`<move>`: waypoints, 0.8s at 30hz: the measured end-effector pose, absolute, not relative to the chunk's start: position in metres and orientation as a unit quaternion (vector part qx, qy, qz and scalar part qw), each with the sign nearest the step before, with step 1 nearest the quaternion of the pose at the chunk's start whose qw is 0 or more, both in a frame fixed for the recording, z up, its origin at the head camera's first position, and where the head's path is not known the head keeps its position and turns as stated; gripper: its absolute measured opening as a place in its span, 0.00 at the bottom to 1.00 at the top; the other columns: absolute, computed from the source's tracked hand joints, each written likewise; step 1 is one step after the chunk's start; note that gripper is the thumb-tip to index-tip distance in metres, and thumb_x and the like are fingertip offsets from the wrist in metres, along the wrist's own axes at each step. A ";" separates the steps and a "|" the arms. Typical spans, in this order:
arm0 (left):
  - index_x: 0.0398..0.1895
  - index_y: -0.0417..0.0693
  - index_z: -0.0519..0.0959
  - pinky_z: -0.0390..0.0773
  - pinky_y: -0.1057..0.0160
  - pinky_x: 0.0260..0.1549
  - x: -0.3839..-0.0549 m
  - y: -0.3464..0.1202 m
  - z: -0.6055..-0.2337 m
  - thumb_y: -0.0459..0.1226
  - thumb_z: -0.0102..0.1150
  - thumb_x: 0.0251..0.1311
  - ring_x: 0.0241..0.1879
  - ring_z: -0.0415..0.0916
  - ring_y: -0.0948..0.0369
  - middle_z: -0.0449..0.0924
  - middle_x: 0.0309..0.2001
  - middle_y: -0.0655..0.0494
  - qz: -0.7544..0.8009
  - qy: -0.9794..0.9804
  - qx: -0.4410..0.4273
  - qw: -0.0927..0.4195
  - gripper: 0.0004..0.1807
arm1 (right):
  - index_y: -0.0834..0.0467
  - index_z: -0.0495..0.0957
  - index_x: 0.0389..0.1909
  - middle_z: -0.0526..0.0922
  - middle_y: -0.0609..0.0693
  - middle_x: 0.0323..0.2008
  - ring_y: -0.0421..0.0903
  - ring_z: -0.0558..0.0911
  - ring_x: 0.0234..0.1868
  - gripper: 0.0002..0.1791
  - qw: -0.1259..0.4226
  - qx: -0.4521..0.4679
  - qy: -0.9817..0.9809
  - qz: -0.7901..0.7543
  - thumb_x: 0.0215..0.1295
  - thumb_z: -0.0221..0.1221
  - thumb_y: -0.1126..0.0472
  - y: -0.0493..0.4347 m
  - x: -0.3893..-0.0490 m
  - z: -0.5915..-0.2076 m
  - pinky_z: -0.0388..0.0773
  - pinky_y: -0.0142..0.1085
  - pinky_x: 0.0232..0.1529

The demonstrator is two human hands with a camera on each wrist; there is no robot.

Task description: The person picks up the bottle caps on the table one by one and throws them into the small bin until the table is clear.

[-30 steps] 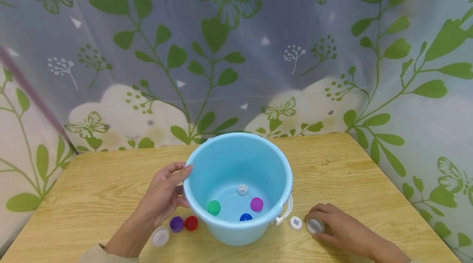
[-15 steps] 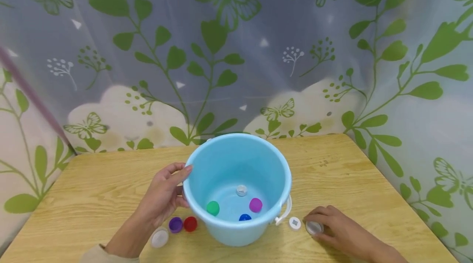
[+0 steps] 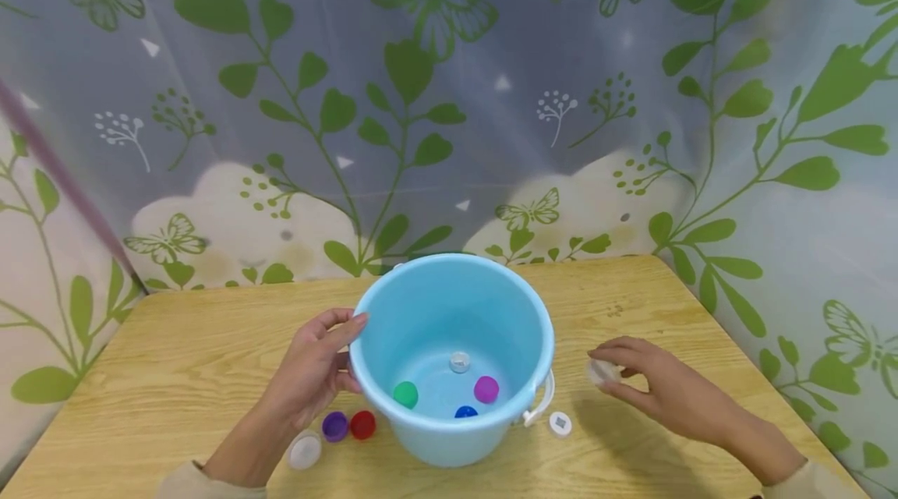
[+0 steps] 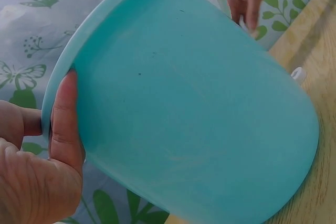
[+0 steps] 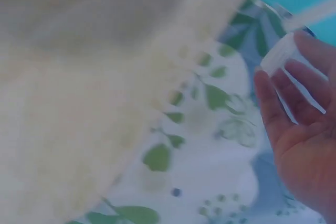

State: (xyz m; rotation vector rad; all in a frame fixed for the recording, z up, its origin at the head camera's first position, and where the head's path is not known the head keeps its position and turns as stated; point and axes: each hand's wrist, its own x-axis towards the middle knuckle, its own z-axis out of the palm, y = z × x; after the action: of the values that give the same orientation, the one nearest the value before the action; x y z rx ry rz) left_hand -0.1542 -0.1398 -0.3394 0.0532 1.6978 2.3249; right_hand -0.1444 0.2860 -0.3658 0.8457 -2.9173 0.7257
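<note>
A light-blue bucket (image 3: 452,440) stands on the table, tipped a little toward me. My left hand (image 3: 309,374) grips its rim on the left, thumb over the edge and fingers outside. Inside lie a green cap (image 3: 405,394), a magenta cap (image 3: 486,389), a blue cap (image 3: 466,412) and a white cap (image 3: 459,362). To the right of the bucket, my right hand (image 3: 666,386) pinches a whitish bottle cap (image 3: 603,372) between thumb and fingers, raised above the table. The right wrist view shows this cap (image 5: 279,55) at the fingertips.
Left of the bucket's base lie a red cap (image 3: 362,425), a purple cap (image 3: 335,426) and a larger clear-white cap (image 3: 305,450). A white cap with a printed square (image 3: 560,424) lies by the bucket's white handle (image 3: 543,401). A leaf-patterned curtain (image 3: 449,132) hangs behind the table.
My right hand has lifted the whitish cap off the table, moving it up and away from me. The left hand and the bucket have stayed in place.
</note>
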 end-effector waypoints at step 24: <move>0.49 0.35 0.60 0.82 0.66 0.17 -0.154 -0.142 -0.338 0.39 0.52 0.69 0.20 0.79 0.59 0.75 0.31 0.47 0.795 0.592 0.010 0.128 0.18 | 0.54 0.77 0.56 0.76 0.44 0.53 0.39 0.77 0.47 0.19 0.130 0.390 -0.862 0.296 0.65 0.62 0.56 0.190 -0.195 -0.284 0.80 0.36 0.45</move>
State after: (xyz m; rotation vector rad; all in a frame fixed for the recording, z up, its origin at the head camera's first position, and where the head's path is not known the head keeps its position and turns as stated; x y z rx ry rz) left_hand -0.1539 -0.1417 -0.3378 0.0298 1.7234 2.3136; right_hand -0.1945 0.1896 -0.2845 1.1347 -2.5052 0.8605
